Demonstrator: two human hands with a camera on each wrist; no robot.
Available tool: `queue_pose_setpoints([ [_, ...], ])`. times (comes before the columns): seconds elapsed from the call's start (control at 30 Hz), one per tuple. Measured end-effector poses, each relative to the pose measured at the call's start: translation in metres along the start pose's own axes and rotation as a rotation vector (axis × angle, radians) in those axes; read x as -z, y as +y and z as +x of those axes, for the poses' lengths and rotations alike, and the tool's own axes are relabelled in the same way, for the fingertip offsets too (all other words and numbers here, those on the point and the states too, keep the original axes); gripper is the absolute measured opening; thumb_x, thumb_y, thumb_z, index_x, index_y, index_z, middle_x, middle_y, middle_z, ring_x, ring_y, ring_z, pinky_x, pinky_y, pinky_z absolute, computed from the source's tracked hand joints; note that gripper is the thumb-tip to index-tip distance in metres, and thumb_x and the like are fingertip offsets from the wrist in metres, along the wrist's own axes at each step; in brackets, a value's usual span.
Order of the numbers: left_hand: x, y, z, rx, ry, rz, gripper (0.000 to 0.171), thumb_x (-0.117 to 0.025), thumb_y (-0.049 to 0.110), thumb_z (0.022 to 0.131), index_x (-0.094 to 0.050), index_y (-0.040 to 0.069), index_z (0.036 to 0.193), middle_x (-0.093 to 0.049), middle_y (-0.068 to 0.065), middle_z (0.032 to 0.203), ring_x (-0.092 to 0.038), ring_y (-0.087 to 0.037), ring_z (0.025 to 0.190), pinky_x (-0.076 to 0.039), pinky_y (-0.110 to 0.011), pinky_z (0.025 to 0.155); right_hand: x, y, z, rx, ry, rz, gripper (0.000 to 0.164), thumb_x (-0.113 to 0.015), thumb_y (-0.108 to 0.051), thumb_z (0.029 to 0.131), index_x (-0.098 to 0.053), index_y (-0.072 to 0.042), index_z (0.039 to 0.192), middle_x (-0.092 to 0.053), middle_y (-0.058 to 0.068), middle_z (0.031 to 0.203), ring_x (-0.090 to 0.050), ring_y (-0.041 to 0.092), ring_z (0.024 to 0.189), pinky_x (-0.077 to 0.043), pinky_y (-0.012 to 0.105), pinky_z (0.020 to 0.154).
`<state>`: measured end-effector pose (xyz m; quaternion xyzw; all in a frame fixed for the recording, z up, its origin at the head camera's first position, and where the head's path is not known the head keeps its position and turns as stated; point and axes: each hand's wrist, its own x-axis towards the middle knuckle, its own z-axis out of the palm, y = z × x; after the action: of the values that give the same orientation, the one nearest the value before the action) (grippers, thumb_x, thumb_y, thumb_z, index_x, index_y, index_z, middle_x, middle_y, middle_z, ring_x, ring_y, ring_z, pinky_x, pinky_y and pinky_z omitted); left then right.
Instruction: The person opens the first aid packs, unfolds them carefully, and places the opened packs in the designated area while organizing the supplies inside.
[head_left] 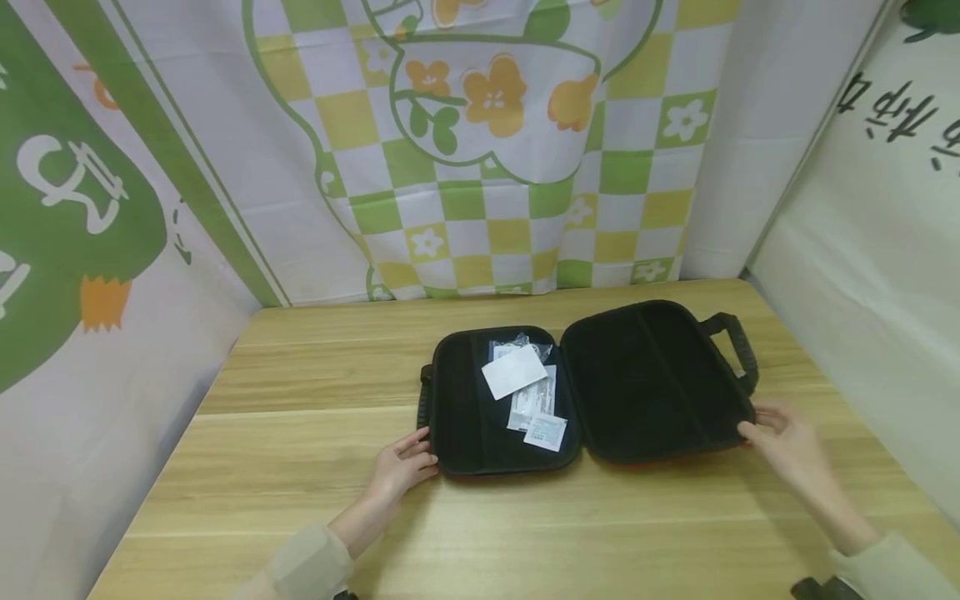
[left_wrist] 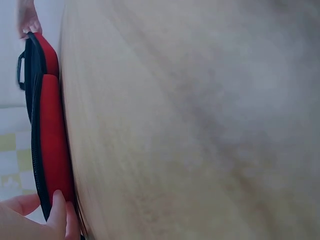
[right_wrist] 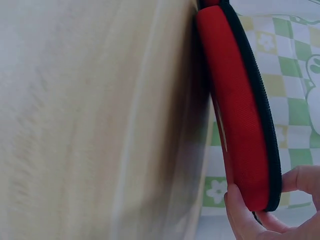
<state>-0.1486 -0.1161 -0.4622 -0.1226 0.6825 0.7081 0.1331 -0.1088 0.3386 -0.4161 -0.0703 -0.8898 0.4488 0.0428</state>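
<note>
A red zippered case (right_wrist: 235, 95) with a black lining lies opened flat on the wooden table, its left half (head_left: 457, 400) and right half (head_left: 645, 392) joined along a hinge. My left hand (head_left: 397, 468) holds the near left corner, thumb and fingers around its edge. At the near right corner, my right hand (head_left: 787, 437) pinches the rim, thumb above and fingers beneath; that side is tilted up off the table. In the left half lie a white card (head_left: 514, 372), a clear packet (head_left: 535, 404) and a small white sachet (head_left: 546, 432).
Black carrying handles stand out at both ends, the right handle (head_left: 738, 346) and the left handle (head_left: 424, 398). The wooden table (head_left: 315, 367) extends around the case. A checked, flowered curtain (head_left: 480, 200) hangs behind, and white printed panels flank both sides.
</note>
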Motion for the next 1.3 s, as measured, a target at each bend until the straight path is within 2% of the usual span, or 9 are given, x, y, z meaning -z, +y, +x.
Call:
queue_pose_setpoints([
  [0.1,0.003,0.0,-0.001,0.005,0.018,0.0,0.052,-0.051,-0.012,0.078,-0.038,-0.007,0.128,-0.036,-0.036,0.126,-0.059,-0.018,0.087,-0.049,-0.035,0.08,-0.003,0.005,0.0,-0.013,-0.034,-0.033,0.045,-0.047,-0.007,0.089,-0.03,0.023,0.117,-0.037,0.047,0.111,-0.059,0.006,0.066,-0.049,0.017,0.06],
  [0.2,0.008,0.0,-0.002,0.014,0.031,0.014,0.051,-0.051,-0.012,0.079,-0.039,-0.007,0.128,-0.037,-0.035,0.126,-0.059,-0.019,0.088,-0.049,-0.035,0.081,-0.007,0.007,0.0,-0.04,-0.069,-0.073,0.046,-0.048,-0.008,0.088,-0.03,0.024,0.116,-0.038,0.047,0.11,-0.062,0.026,0.076,-0.05,0.021,0.061],
  [0.3,0.014,0.0,-0.003,0.013,0.035,0.024,0.051,-0.052,-0.01,0.079,-0.039,-0.007,0.128,-0.037,-0.035,0.126,-0.059,-0.019,0.089,-0.048,-0.036,0.081,-0.012,0.007,-0.001,-0.068,-0.089,-0.097,0.047,-0.049,-0.008,0.087,-0.03,0.024,0.115,-0.04,0.045,0.11,-0.055,0.044,0.089,-0.049,0.022,0.062],
  [0.4,0.02,0.0,-0.005,0.012,0.043,0.024,0.05,-0.051,-0.01,0.079,-0.04,-0.007,0.128,-0.038,-0.034,0.126,-0.059,-0.02,0.09,-0.048,-0.036,0.08,-0.017,0.005,-0.002,-0.099,-0.107,-0.093,0.048,-0.051,-0.007,0.086,-0.029,0.024,0.115,-0.04,0.045,0.11,-0.048,0.049,0.097,-0.048,0.02,0.062],
  [0.53,0.028,0.001,-0.006,0.022,0.06,0.02,0.052,-0.051,-0.01,0.078,-0.039,-0.007,0.128,-0.038,-0.033,0.126,-0.059,-0.02,0.092,-0.049,-0.034,0.079,-0.023,0.001,-0.005,-0.123,-0.13,-0.074,0.048,-0.052,-0.004,0.084,-0.029,0.024,0.115,-0.039,0.045,0.11,-0.051,0.046,0.093,-0.05,0.023,0.063],
  [0.73,0.041,-0.001,-0.007,0.01,0.079,0.033,0.052,-0.051,-0.01,0.076,-0.04,-0.007,0.127,-0.039,-0.033,0.125,-0.059,-0.022,0.091,-0.05,-0.034,0.078,-0.031,-0.001,-0.008,-0.151,-0.149,-0.084,0.043,-0.057,-0.004,0.081,-0.036,0.022,0.108,-0.05,0.04,0.099,-0.061,0.028,0.072,-0.049,0.023,0.058],
  [0.97,0.055,0.001,-0.009,0.025,0.083,0.064,0.053,-0.051,-0.009,0.076,-0.04,-0.006,0.128,-0.037,-0.032,0.127,-0.059,-0.022,0.092,-0.05,-0.033,0.078,-0.04,0.0,-0.012,-0.164,-0.194,-0.1,0.044,-0.06,-0.006,0.078,-0.041,0.023,0.105,-0.052,0.039,0.096,-0.056,0.041,0.085,-0.051,0.039,0.069],
  [1.13,0.062,0.001,-0.011,0.033,0.087,0.089,0.053,-0.051,-0.009,0.076,-0.04,-0.005,0.128,-0.037,-0.033,0.127,-0.058,-0.026,0.096,-0.049,-0.035,0.08,-0.045,0.001,-0.015,-0.18,-0.216,-0.075,0.044,-0.062,-0.005,0.075,-0.042,0.023,0.102,-0.056,0.033,0.09,-0.058,0.035,0.079,-0.05,0.039,0.069],
  [1.3,0.073,-0.001,-0.011,0.047,0.054,0.079,0.059,-0.055,-0.003,0.074,-0.037,-0.003,0.131,-0.035,-0.031,0.13,-0.059,-0.021,0.095,-0.049,-0.031,0.08,-0.05,-0.001,-0.017,-0.202,-0.229,-0.065,0.046,-0.063,-0.007,0.076,-0.042,0.022,0.104,-0.056,0.032,0.092,-0.058,0.033,0.081,-0.049,0.04,0.07],
])
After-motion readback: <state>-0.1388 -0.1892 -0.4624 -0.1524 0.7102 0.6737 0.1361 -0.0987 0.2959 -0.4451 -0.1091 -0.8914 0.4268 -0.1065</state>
